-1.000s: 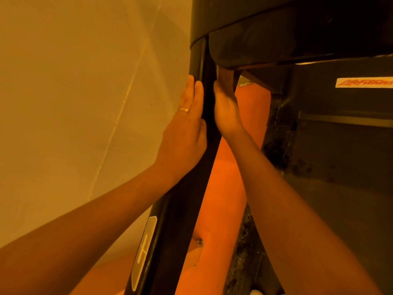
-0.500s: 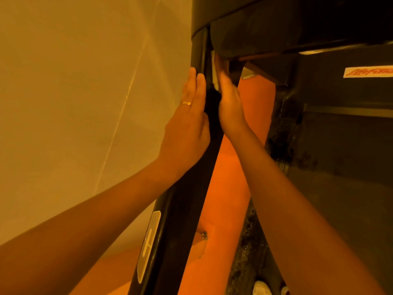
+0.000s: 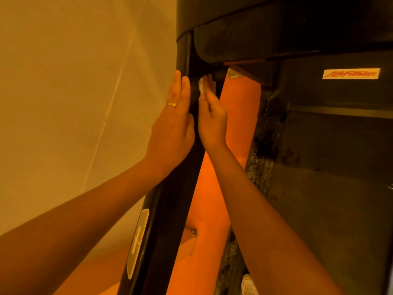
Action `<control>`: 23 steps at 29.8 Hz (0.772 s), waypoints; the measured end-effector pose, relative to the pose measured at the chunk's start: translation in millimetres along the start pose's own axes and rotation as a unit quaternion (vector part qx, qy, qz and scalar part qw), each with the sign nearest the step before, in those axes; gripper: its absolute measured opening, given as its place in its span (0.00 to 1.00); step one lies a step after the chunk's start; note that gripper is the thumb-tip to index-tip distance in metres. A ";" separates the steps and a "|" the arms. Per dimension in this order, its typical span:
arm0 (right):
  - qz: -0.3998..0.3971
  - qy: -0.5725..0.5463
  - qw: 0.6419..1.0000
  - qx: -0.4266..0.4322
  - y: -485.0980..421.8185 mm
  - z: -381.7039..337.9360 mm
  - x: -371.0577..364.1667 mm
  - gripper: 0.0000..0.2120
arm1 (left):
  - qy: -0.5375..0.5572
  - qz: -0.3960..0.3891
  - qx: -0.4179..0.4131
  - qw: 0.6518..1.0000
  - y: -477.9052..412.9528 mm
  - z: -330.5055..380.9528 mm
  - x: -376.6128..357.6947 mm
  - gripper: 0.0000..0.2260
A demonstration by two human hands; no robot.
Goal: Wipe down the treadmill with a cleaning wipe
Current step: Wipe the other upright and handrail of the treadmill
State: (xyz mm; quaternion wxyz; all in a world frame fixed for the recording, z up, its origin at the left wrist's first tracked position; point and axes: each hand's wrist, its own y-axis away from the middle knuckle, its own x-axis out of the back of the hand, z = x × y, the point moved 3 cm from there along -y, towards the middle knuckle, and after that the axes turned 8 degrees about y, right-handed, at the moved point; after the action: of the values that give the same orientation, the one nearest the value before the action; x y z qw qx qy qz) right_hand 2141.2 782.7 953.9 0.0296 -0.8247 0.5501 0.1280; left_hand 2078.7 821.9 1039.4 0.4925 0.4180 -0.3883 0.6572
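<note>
In the head view, the treadmill's black upright post point(image 3: 170, 209), smooth and slightly glossy, was the landmark. The left hand point(image 3: 172, 126) lay flat on the post's left side, fingers straight and together, with a gold ring point(image 3: 171, 104) on one finger. The right hand point(image 3: 211, 116) was on the post's right side, fingers closed on a small crumpled white wipe point(image 3: 201, 85) pressed against the post, just under the rounded dark console point(image 3: 276, 35).
</note>
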 end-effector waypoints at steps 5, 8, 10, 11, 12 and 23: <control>0.020 0.026 0.997 -0.069 -8.0 -1.3 -7.1 0.28 | 0.004 -0.001 0.004 1.000 -0.6 -1.2 0.3 0.30; -0.028 0.054 0.998 -0.031 37.7 4.3 -11.9 0.26 | -0.006 0.001 -0.003 1.000 -0.1 0.5 0.2 0.29; -0.045 0.070 0.996 -0.011 66.8 13.1 -14.4 0.28 | -0.009 0.000 -0.003 1.000 -0.5 1.3 -0.8 0.29; -0.048 0.072 0.996 -0.009 71.6 17.0 -17.1 0.29 | -0.011 0.002 -0.002 1.000 -0.9 1.0 -0.5 0.29; -0.044 0.072 0.996 -0.009 67.8 19.9 -20.2 0.29 | -0.010 0.004 -0.001 1.000 -1.1 0.5 -0.3 0.29; 0.070 -0.076 0.994 -0.044 60.6 19.5 -18.7 0.22 | 0.000 -0.008 -0.004 1.000 -0.3 4.9 0.7 0.29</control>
State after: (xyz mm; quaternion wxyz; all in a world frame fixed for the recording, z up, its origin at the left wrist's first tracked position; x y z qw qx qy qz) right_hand 2075.5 779.5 945.3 0.0260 -0.7725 0.5966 0.2160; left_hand 2079.7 817.7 1041.9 0.4995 0.4196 -0.3873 0.6514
